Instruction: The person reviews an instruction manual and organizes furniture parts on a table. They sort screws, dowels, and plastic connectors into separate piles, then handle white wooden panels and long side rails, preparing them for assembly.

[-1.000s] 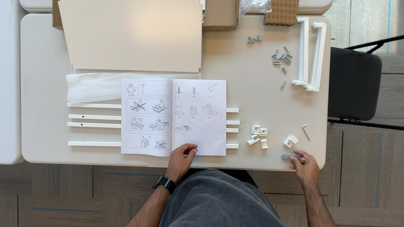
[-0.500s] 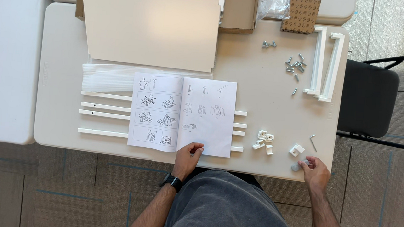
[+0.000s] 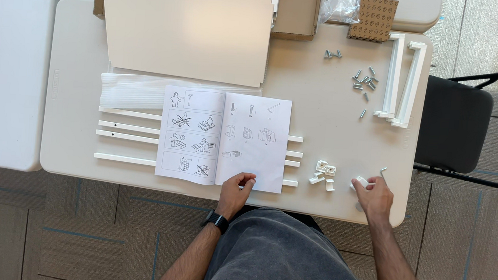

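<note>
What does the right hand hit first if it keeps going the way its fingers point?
The right hand points up and left, fingertips at a small white plastic fitting. That comes first; beyond it is bare beige tabletop, then probably the scattered metal screws.

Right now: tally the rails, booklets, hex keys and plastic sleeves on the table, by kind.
white rails: 4
open instruction booklet: 1
hex key: 1
clear plastic sleeve: 1
Total: 7
</note>
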